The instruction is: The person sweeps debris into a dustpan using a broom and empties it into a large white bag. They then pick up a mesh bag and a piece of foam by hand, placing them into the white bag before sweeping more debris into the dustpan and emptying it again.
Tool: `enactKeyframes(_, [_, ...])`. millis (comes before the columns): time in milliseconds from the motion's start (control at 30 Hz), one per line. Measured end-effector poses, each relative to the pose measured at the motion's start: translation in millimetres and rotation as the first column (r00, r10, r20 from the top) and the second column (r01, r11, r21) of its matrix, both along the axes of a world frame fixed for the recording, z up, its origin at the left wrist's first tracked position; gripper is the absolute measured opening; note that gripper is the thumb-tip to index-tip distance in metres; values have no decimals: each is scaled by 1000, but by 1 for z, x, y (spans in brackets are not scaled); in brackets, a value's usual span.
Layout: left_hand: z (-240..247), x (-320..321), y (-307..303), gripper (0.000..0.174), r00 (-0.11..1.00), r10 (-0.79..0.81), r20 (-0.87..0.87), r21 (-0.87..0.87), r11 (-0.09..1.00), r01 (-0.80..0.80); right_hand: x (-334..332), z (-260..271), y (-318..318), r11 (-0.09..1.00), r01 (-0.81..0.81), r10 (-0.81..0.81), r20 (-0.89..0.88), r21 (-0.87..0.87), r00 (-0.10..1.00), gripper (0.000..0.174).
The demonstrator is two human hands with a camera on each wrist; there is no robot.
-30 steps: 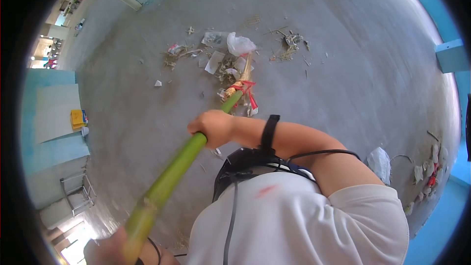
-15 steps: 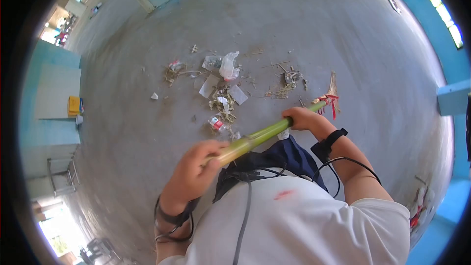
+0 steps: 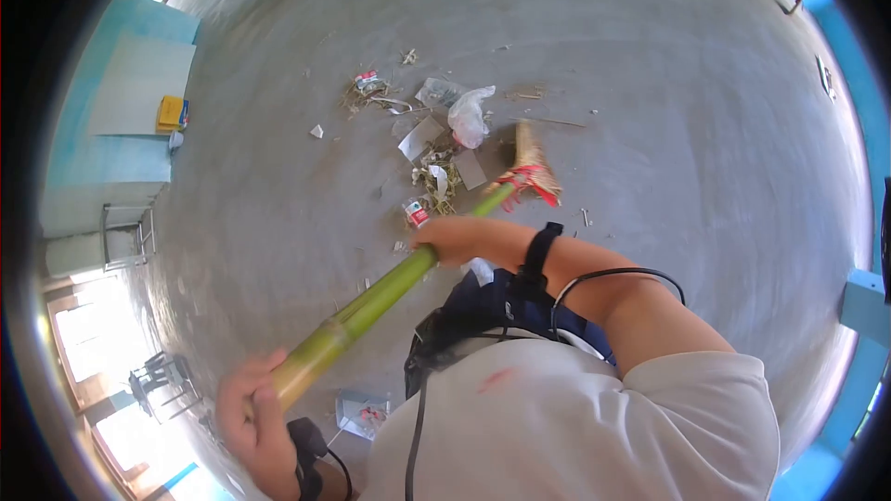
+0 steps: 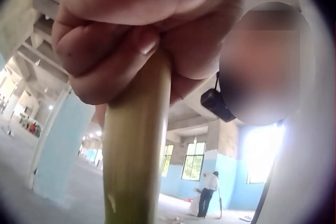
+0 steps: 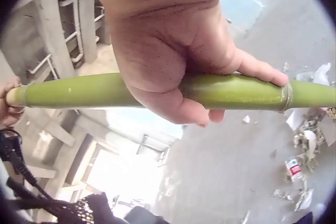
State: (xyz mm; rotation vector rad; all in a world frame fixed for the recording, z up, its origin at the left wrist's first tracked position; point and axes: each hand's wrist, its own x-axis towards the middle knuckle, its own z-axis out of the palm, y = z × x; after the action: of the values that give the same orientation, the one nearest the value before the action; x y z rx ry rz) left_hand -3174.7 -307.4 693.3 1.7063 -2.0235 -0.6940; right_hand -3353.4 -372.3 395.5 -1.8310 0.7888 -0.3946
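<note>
A broom with a thick green bamboo handle (image 3: pixel 380 292) slants across the head view. Red strips bind its straw head (image 3: pixel 526 150), which is beside the litter at mid floor. My left hand (image 3: pixel 260 417) grips the handle's top end, fingers wrapped round it in the left wrist view. Farther down, my right hand (image 3: pixel 447 239) holds the handle; the right wrist view shows its palm over the bamboo and one finger stretched along it. Left of the straw head lie a white plastic bag (image 3: pixel 470 118), paper pieces (image 3: pixel 421 137), dry plant scraps (image 3: pixel 441 187) and a red-labelled bottle (image 3: pixel 415 213).
More scraps with a red-and-white wrapper (image 3: pixel 368 80) lie farther left. A clear container (image 3: pixel 362 413) stands by my body. A metal-framed stool (image 3: pixel 128 237) is near the left wall. Another person (image 4: pixel 208 195) stands far off in the left wrist view.
The broom's straw head swung right, away from the litter, then came back left beside it. The twig heap on the right no longer shows where it lay. Both hands kept holding the handle.
</note>
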Motion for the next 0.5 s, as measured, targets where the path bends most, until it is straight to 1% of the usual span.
enactKeyframes(33, [7, 5, 7, 13, 1000, 10, -18, -40, 999, -10, 13, 8, -5, 1000, -15, 15, 6, 24, 1000, 29])
enactKeyframes(133, [18, 3, 18, 19, 980, 11, -196, -269, 961, -65, 31, 48, -22, 999, -46, 46, -49, 14, 998, 28])
enactKeyframes(167, [23, 18, 6, 26, 976, -158, -152, -361, 928, 94, 32, 67, -26, 997, -72, 70, -73, -15, 995, 28])
enactKeyframes(200, [29, 35, -6, 39, 944, -319, -90, -443, 861, 248, 33, 89, -26, 994, -98, 94, -98, -44, 991, 29])
enactKeyframes(233, [39, 43, -6, 32, 939, -322, -117, -489, 842, 227, 33, 100, -28, 989, -126, 116, -123, -73, 986, 29])
enactKeyframes(267, [16, 44, -24, 26, 923, -342, -175, -904, 427, -14, 32, 100, -31, 994, -72, 66, -75, -77, 995, 28])
enactKeyframes(300, [26, 81, -9, 24, 942, -191, -276, -692, 719, -57, 28, 99, -31, 997, -17, 15, -26, -78, 1000, 28])
enactKeyframes(333, [34, 117, 6, 24, 948, -15, -316, -389, 914, -115, 22, 98, -30, 996, 37, -36, 22, -77, 999, 27])
enactKeyframes(367, [19, 95, -16, 27, 996, 34, -88, -469, 880, -71, 12, 89, -33, 998, 52, -53, -15, -43, 998, 29])
enactKeyframes(400, [-6, 91, -36, 27, 967, -163, -196, -378, 922, 79, -4, 75, -36, 998, 69, -69, -53, -10, 996, 30])
enactKeyframes(433, [-17, 73, -47, 14, 895, -48, -443, -89, 996, 9, -22, 57, -36, 994, 108, -109, -120, -15, 987, 29])
enactKeyframes(467, [-32, 58, -61, 13, 897, -12, -442, 53, 998, 40, -44, 35, -36, 989, 146, -148, -185, -23, 971, 28])
enactKeyframes(500, [-52, 42, -80, 13, 899, 10, -437, 196, 977, 85, -67, 15, -38, 983, 185, -182, -284, -18, 941, 28])
